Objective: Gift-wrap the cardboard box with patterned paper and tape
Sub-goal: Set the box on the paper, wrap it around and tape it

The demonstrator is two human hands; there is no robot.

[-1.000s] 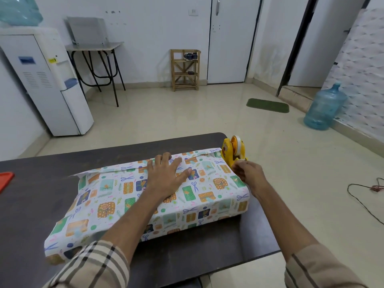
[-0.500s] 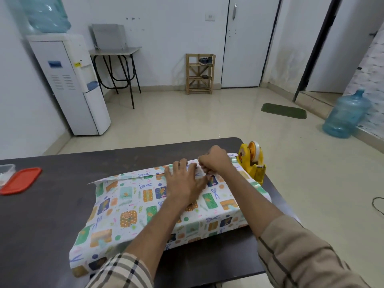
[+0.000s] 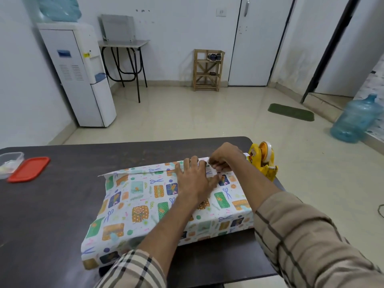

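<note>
The fingers [image 3: 194, 163] of the left hand [image 3: 193, 181] are laid straight and spread, pressed flat on the top of the cardboard box [image 3: 145, 206] near its far edge, with nothing gripped. The fingers [image 3: 220, 167] of the right hand [image 3: 225, 155] are curled tightly, and their tips are set at the box's far edge, just beside the left fingertips. Whether a strip of tape is pinched there cannot be told. The box is covered in patterned paper [image 3: 222, 201], whose loose flap [image 3: 133, 171] is seen along the box's far edge. The box is laid flat on the dark table [image 3: 52, 204], towards the near right. A yellow tape dispenser [image 3: 262, 161] is stood just beyond the box's far right corner. A red lid [image 3: 29, 169] and a clear container [image 3: 9, 163] are placed well to the left of the box. A water dispenser [image 3: 83, 75] is seen far beyond the box, to the left.
</note>
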